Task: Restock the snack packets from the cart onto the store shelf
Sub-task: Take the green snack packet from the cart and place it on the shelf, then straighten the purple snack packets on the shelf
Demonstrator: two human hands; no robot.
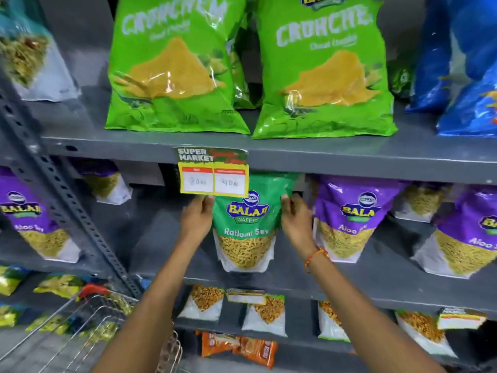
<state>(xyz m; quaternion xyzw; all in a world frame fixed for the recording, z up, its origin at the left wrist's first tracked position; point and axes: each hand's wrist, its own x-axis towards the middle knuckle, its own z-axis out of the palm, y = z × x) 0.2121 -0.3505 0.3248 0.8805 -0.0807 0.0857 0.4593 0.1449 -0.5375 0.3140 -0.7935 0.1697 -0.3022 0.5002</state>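
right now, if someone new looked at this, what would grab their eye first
Two big bright green Crunchem bags stand on the upper shelf. Below them, at centre, both hands, left hand and right hand, hold a green Ratlami Sev packet by its sides, under a yellow price tag.

Grey painted metal shelving boards (pixel 349 154) run across in several tiers; a grey perforated steel upright (pixel 67 200) crosses diagonally at left; a yellow-bordered paper price tag (pixel 213 172) hangs from one board's front edge; soft reflections show on the metal.
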